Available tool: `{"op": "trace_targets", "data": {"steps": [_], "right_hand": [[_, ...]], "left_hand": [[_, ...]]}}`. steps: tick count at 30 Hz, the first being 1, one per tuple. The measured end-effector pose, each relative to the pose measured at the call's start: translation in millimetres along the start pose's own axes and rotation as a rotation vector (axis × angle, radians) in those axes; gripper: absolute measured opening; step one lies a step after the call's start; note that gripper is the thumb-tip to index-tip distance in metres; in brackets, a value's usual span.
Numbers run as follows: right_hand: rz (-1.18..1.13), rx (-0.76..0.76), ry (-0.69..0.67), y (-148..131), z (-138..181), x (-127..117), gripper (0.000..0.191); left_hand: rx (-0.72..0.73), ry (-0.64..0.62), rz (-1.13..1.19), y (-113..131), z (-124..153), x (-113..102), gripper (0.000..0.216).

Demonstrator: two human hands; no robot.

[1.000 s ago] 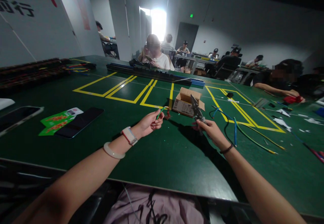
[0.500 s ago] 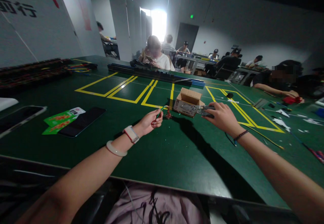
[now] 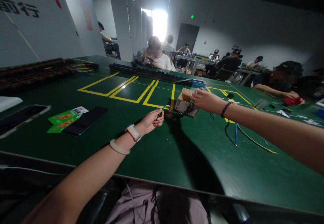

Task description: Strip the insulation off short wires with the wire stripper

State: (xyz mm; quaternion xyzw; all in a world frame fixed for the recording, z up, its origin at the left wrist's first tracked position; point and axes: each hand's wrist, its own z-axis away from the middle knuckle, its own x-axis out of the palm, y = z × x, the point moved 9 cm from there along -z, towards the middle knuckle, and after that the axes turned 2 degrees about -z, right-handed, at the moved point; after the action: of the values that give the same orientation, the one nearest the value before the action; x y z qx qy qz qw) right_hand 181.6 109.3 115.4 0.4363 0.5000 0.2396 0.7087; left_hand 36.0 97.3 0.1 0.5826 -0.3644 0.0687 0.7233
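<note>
Green table [image 3: 157, 156], left hand [image 3: 152, 120] pinching green wire [image 3: 162, 110] angled up-right, right hand [image 3: 204, 100] over cardboard box [image 3: 184, 103], grip unclear

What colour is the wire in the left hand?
Green and yellow wire, pinched in the left hand; head view.

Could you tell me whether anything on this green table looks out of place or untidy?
Mostly loose clutter: cut wires sprawl across the yellow tape lines right of the cardboard box, and white scraps lie scattered farther right. Nothing looks spilled or damaged.
</note>
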Motion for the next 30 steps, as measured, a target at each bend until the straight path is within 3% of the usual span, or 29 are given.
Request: {"op": "trace_targets", "data": {"steps": [12,27,30], "right_hand": [[-0.410,-0.012,0.180,20,-13,-5,0.032],[0.006,-0.147,0.100,2,-41,6,0.018],[0.006,-0.157,0.082,2,-44,3,0.017]], "left_hand": [[-0.004,-0.031,-0.005,0,-2,3,0.033],[-0.014,-0.032,-0.027,-2,-2,5,0.033],[-0.010,-0.025,-0.044,-1,-1,6,0.034]]}}
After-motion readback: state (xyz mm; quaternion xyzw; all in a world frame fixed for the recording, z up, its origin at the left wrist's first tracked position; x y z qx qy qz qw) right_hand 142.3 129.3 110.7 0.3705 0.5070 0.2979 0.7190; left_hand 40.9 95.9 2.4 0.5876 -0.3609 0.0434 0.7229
